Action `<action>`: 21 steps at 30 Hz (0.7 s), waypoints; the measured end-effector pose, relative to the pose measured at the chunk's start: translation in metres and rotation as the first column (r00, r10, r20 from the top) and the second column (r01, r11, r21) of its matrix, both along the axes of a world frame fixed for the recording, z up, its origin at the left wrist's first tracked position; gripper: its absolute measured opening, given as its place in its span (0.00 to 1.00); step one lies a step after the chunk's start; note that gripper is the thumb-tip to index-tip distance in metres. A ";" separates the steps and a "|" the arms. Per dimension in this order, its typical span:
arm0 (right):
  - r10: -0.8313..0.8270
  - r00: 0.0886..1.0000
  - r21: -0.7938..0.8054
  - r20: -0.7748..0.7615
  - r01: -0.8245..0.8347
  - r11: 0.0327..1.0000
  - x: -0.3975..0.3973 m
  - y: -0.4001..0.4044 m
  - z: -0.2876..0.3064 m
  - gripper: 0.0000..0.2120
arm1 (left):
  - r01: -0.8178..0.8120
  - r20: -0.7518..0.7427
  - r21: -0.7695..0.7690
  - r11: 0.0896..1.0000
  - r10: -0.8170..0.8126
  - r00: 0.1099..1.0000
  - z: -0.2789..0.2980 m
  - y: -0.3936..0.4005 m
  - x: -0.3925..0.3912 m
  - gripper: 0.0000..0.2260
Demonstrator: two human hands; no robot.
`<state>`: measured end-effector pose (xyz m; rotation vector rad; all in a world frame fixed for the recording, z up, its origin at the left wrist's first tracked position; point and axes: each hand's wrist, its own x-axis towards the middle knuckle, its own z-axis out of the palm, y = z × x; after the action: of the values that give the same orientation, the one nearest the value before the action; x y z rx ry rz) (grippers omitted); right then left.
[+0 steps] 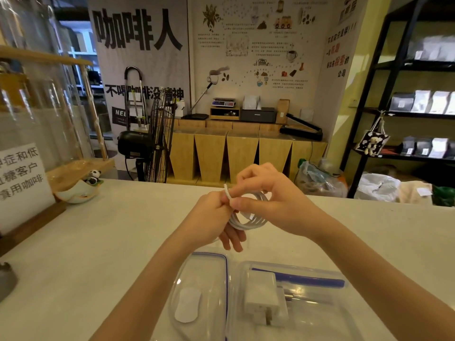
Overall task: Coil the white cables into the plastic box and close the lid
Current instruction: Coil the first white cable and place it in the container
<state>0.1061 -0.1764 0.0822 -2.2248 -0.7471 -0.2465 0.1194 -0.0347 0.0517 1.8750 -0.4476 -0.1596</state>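
Note:
A white cable (248, 223) is wound in several loops between both hands, held above the white counter. My left hand (211, 225) grips the coil from the left, its fingers passing through the loops. My right hand (268, 200) pinches the cable's free end near the top of the coil. Below them stands the clear plastic box (344, 313), open, holding a white charger plug (263, 300) and a blue pen (307, 279). The clear lid (197, 299) with a blue seal lies to the left of the box.
A white sign on a wooden stand (19, 183) and a small bowl with a panda figure (83, 188) sit at the counter's left. A dark object (6, 281) is at the left edge. Beyond the counter are a fan, wooden cabinets and black shelves.

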 end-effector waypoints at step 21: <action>-0.217 0.956 0.425 0.196 0.116 0.898 -0.011 -0.004 -0.024 0.15 | 0.129 0.096 -0.218 0.967 -0.111 0.989 0.008 0.001 -0.008 0.14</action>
<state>0.0948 -0.1807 0.0587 -1.8719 -0.5627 -0.7042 0.1117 -0.0336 0.0597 1.6380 -0.6121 -0.1074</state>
